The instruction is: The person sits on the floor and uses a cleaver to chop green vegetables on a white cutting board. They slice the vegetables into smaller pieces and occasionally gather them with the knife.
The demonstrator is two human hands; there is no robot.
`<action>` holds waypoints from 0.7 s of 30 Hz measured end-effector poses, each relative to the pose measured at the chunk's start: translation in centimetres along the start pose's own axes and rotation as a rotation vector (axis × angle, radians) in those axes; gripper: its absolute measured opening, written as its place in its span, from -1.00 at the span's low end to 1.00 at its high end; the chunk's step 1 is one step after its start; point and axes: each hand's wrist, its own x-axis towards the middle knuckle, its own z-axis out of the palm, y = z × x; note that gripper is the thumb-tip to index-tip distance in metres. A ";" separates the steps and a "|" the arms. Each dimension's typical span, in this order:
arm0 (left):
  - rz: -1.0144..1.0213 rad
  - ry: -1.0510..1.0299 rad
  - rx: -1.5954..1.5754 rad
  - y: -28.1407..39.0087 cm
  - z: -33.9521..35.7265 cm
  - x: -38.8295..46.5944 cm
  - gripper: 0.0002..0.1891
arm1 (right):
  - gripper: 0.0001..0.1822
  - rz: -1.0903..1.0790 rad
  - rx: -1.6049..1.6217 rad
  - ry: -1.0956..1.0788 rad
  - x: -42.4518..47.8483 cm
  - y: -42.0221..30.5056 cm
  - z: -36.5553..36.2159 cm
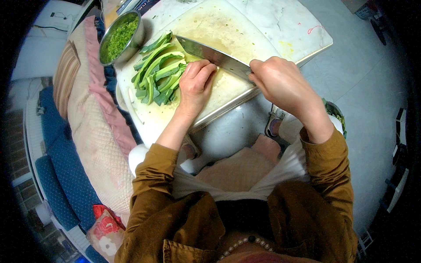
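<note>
My right hand [279, 80] grips the handle of a cleaver [217, 57], whose broad steel blade reaches leftward over a white plastic cutting board [227, 26]. Close beside the blade, my left hand [196, 80] has its fingers curled down at the right end of a bundle of green leaf stalks [158, 74]. The fingertips are hidden, and whatever lies under them shows only in part. Pale stems and dark torn leaves make up the bundle, spread on the left part of the board.
A steel bowl [139, 36] of finely chopped greens [120, 39] stands at the board's far left. Under the board is a marble-patterned table [296, 23]. A blue sofa [62, 138] with a quilted cover [92, 141] runs along the left. A container with leaves [335, 113] sits low at right.
</note>
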 end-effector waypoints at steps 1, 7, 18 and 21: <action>-0.004 0.000 -0.001 0.0 0.0 0.0 -0.76 | -0.82 -0.001 0.001 0.006 0.0 -0.2 0.0; 0.033 0.027 -0.018 0.0 0.1 0.1 -0.75 | -0.83 -0.043 -0.020 0.057 0.5 -0.8 1.1; -0.008 0.018 -0.029 -0.1 0.1 0.0 -0.78 | -0.85 -0.012 -0.014 0.145 2.2 -0.9 4.1; -0.015 0.010 -0.030 0.0 0.0 0.1 -0.79 | -0.83 0.058 0.002 0.117 1.9 -0.2 3.3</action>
